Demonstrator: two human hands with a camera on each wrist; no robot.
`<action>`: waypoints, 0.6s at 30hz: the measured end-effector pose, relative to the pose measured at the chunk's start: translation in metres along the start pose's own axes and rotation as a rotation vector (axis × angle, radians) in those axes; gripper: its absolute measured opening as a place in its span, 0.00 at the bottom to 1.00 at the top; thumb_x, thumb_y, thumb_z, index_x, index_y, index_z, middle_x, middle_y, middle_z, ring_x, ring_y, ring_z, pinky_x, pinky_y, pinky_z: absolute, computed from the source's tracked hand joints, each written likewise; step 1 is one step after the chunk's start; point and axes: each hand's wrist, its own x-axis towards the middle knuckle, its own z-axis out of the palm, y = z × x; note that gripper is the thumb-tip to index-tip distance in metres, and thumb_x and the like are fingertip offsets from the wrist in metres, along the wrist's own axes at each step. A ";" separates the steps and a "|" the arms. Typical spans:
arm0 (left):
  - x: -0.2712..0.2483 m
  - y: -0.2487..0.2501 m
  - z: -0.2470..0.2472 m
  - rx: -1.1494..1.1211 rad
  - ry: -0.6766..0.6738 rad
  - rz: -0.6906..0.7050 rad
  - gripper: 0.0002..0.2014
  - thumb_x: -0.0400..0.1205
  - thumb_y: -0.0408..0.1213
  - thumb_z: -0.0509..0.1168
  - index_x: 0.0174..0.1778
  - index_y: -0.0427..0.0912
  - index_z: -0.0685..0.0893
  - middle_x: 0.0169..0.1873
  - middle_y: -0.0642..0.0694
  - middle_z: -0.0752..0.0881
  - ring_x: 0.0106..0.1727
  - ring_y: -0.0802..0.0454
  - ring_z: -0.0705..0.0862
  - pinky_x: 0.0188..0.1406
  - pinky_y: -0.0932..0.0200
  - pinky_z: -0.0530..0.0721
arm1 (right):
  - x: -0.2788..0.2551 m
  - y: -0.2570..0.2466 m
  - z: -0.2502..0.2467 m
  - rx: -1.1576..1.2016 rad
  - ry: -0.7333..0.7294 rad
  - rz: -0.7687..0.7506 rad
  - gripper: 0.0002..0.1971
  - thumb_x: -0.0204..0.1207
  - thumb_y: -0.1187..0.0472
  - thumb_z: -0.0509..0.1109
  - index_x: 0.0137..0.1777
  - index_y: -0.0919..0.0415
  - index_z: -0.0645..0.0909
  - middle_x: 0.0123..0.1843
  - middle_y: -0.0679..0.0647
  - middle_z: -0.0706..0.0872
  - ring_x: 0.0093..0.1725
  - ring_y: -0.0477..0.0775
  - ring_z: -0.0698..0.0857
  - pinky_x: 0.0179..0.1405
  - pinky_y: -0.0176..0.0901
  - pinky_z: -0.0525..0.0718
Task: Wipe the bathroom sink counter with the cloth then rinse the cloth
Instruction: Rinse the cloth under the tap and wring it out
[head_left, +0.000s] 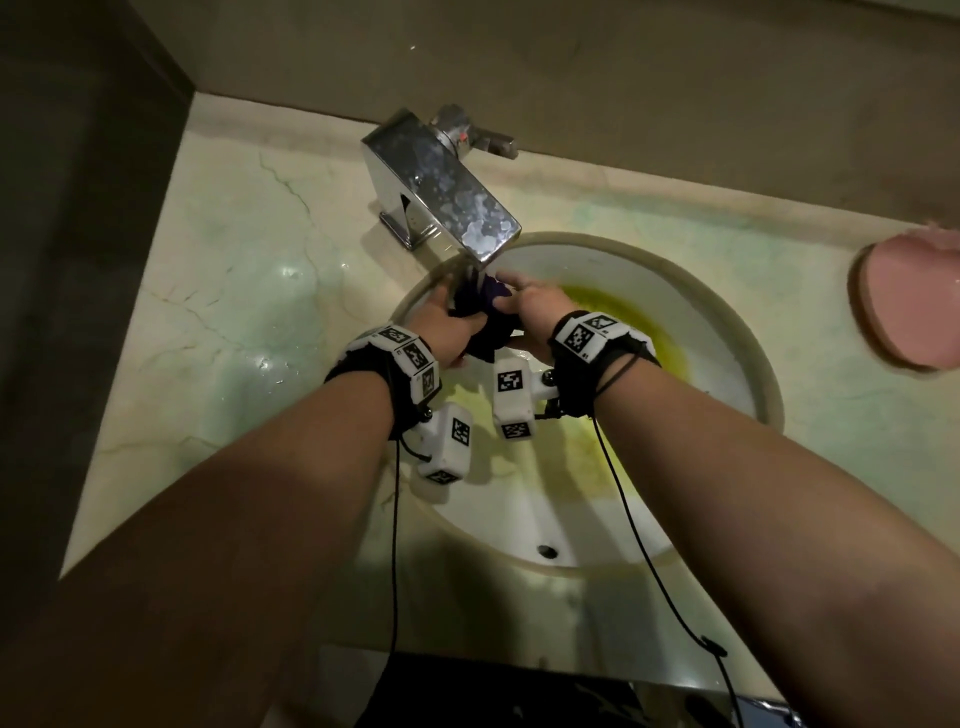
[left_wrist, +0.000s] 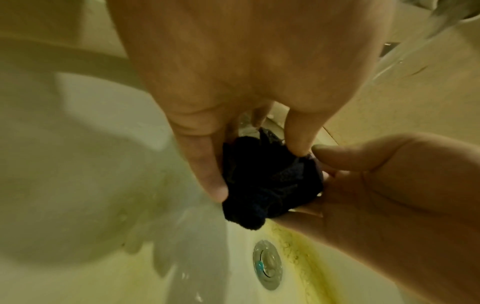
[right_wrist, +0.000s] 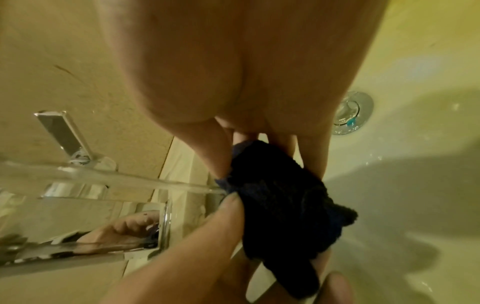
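A dark blue cloth (head_left: 485, 317) is bunched up under the spout of the chrome faucet (head_left: 441, 187), over the white sink basin (head_left: 727, 332). My left hand (head_left: 449, 319) grips the cloth from the left and my right hand (head_left: 532, 304) grips it from the right. In the left wrist view my left thumb and fingers pinch the cloth (left_wrist: 267, 181), and the right hand (left_wrist: 389, 195) cups it from below. A stream of water (right_wrist: 130, 179) runs from the faucet (right_wrist: 78, 216) onto the cloth (right_wrist: 280, 205).
The marble counter (head_left: 234, 291) around the basin looks wet and shiny on the left. A pink round object (head_left: 909, 306) sits on the counter at the far right. Yellow-green stains run toward the chrome drain (left_wrist: 267, 265). A wall stands close behind the faucet.
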 end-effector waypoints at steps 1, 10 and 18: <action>0.000 0.000 0.000 -0.002 -0.010 0.002 0.34 0.80 0.43 0.68 0.80 0.60 0.60 0.61 0.48 0.82 0.55 0.45 0.85 0.43 0.51 0.89 | 0.000 0.001 0.000 -0.018 -0.001 -0.002 0.23 0.80 0.76 0.58 0.72 0.60 0.75 0.58 0.59 0.79 0.58 0.61 0.79 0.64 0.60 0.80; 0.003 0.016 0.011 0.201 0.057 0.216 0.06 0.85 0.35 0.61 0.43 0.41 0.79 0.41 0.38 0.82 0.41 0.41 0.84 0.46 0.41 0.85 | 0.013 0.007 -0.011 -0.143 0.138 -0.087 0.08 0.76 0.70 0.68 0.51 0.60 0.86 0.51 0.57 0.85 0.54 0.56 0.84 0.64 0.50 0.82; 0.008 0.007 0.005 0.039 0.040 0.119 0.05 0.82 0.34 0.63 0.51 0.49 0.76 0.41 0.44 0.83 0.45 0.41 0.85 0.52 0.45 0.84 | 0.010 0.019 -0.017 -0.226 0.286 -0.131 0.06 0.73 0.69 0.72 0.42 0.57 0.81 0.42 0.57 0.84 0.43 0.55 0.83 0.48 0.49 0.85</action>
